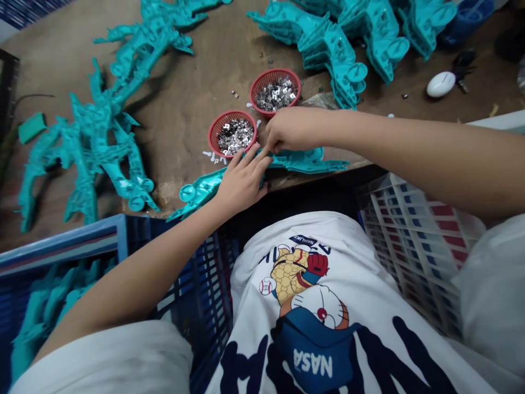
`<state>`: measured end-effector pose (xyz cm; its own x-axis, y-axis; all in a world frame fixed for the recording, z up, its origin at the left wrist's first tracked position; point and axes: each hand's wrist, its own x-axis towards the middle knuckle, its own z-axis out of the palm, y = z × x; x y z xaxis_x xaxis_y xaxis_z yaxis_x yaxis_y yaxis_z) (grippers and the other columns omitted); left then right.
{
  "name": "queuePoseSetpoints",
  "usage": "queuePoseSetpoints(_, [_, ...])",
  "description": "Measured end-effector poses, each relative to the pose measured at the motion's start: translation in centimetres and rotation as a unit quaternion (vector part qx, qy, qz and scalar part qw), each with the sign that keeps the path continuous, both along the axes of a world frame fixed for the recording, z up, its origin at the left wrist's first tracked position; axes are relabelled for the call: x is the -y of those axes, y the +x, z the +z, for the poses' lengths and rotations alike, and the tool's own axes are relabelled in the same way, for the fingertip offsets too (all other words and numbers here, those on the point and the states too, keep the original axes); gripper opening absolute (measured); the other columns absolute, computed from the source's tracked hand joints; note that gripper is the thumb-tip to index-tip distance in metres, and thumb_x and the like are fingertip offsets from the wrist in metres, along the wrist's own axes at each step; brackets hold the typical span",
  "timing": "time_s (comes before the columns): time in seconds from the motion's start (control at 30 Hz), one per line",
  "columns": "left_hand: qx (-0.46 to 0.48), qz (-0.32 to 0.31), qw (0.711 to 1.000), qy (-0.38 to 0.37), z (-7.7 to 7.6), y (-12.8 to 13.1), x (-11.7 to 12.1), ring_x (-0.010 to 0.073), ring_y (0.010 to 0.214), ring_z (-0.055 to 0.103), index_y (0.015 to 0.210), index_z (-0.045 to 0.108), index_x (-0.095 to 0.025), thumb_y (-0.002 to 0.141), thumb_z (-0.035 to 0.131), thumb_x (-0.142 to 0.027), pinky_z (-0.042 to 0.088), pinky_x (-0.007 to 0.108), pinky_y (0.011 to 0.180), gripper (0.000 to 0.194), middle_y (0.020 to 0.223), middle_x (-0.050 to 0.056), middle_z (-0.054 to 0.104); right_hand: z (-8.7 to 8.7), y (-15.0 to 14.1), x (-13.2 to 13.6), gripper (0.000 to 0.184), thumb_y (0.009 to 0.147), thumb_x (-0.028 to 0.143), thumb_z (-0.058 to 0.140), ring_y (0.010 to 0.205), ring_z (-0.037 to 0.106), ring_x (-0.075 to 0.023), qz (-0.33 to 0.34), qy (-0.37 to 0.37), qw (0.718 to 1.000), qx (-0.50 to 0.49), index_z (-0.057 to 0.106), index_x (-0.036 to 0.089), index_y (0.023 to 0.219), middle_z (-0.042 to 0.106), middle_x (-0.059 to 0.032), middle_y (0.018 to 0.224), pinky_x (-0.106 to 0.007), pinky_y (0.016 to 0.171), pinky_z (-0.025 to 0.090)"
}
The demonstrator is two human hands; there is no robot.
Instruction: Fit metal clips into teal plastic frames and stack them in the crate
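A long teal plastic part [204, 190] lies along the table's near edge. Across its middle rests my left hand [244, 179], fingers stretched over the part and thumb at its near side, holding it. My right hand [286, 130] is closed, its fingertips pressed down on the same part beside my left fingertips. Whatever those right fingers pinch is hidden. Just beyond my hands, two red baskets hold small shiny metal clips: the nearer basket [210, 137] is by my left fingers, the farther basket [298, 87] behind my right hand.
Teal parts pile up on the left [102, 137] and back right [328, 44] of the wooden table [184, 87]. A white oval object [441, 84] lies right. Below the edge stand a blue crate [118, 235] with teal parts and a white crate [404, 219].
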<state>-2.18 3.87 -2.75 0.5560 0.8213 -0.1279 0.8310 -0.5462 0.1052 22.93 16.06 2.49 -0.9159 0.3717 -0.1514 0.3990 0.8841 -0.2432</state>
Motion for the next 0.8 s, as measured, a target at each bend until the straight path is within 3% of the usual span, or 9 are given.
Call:
queuePoseSetpoints(0.1, [-0.001,-0.005,1.000,0.002,0.2,0.0,0.1,0.0438,0.203,0.036,0.203,0.049,-0.020,0.111,0.073,-0.024,0.028,0.073,0.167,0.096,0.211,0.021,0.045,-1.4,0.4,-1.0,0.038,0.120,0.021,0.069,0.135,0.084,-0.0286,-0.080,-0.050,0.995,-0.027,0.099,0.025,0.143,0.096,-0.0077,0.142,-0.044,0.122,0.059])
queuePoseSetpoints(0.2, [0.003,-0.008,1.000,0.002,0.2,0.0,0.1,0.0442,0.202,0.038,0.205,0.049,-0.021,0.112,0.071,-0.024,0.030,0.073,0.166,0.095,0.210,0.021,0.047,-1.5,0.7,-1.0,0.039,0.118,0.025,0.071,0.134,0.085,-0.0296,-0.099,-0.082,0.991,-0.044,0.101,0.026,0.143,0.097,-0.0097,0.144,-0.046,0.124,0.060])
queuePoseSetpoints(0.3, [0.021,-0.006,1.000,0.001,0.1,-0.1,0.0,0.0441,0.201,0.039,0.205,0.049,-0.024,0.108,0.075,-0.024,0.030,0.076,0.165,0.100,0.208,0.019,0.052,-0.9,1.1,-0.6,0.043,0.119,0.029,0.068,0.137,0.084,-0.0308,-0.072,-0.098,0.991,-0.048,0.099,0.027,0.148,0.095,-0.0120,0.151,-0.048,0.126,0.060])
queuePoseSetpoints(0.47, [0.033,0.002,0.999,-0.008,-0.2,-0.1,0.0,0.0431,0.202,0.037,0.195,0.058,-0.021,0.106,0.076,-0.024,0.027,0.076,0.167,0.092,0.205,0.021,0.056,-0.3,1.3,-0.2,0.054,0.123,0.032,0.057,0.145,0.080,-0.0305,-0.028,-0.085,0.995,-0.041,0.095,0.013,0.156,0.088,-0.0196,0.163,-0.045,0.127,0.056])
queuePoseSetpoints(0.6, [0.047,0.005,0.999,-0.007,-0.3,0.1,-0.1,0.0442,0.202,0.037,0.192,0.059,-0.022,0.103,0.080,-0.026,0.024,0.075,0.168,0.091,0.204,0.020,0.058,-0.4,1.8,-0.5,0.060,0.129,0.030,0.046,0.152,0.079,-0.0356,0.022,-0.043,0.999,-0.019,0.089,0.017,0.169,0.084,-0.0198,0.171,-0.052,0.129,0.056])
queuePoseSetpoints(0.7, [0.049,-0.008,0.999,-0.010,-0.4,0.1,-0.1,0.0438,0.203,0.035,0.194,0.058,-0.023,0.105,0.077,-0.026,0.022,0.075,0.168,0.091,0.210,0.018,0.050,-0.7,2.3,-0.9,0.056,0.131,0.027,0.046,0.152,0.081,-0.0379,0.045,-0.053,0.997,-0.013,0.089,0.016,0.165,0.084,-0.0203,0.169,-0.057,0.127,0.059])
queuePoseSetpoints(0.8, [0.053,-0.012,0.998,-0.010,-0.6,0.1,-0.2,0.0437,0.203,0.034,0.195,0.058,-0.024,0.107,0.074,-0.026,0.021,0.075,0.168,0.090,0.212,0.016,0.047,-0.9,2.3,-0.6,0.052,0.130,0.027,0.049,0.156,0.079,-0.0358,0.011,-0.064,0.998,-0.016,0.092,0.015,0.158,0.084,-0.0205,0.171,-0.055,0.133,0.055])
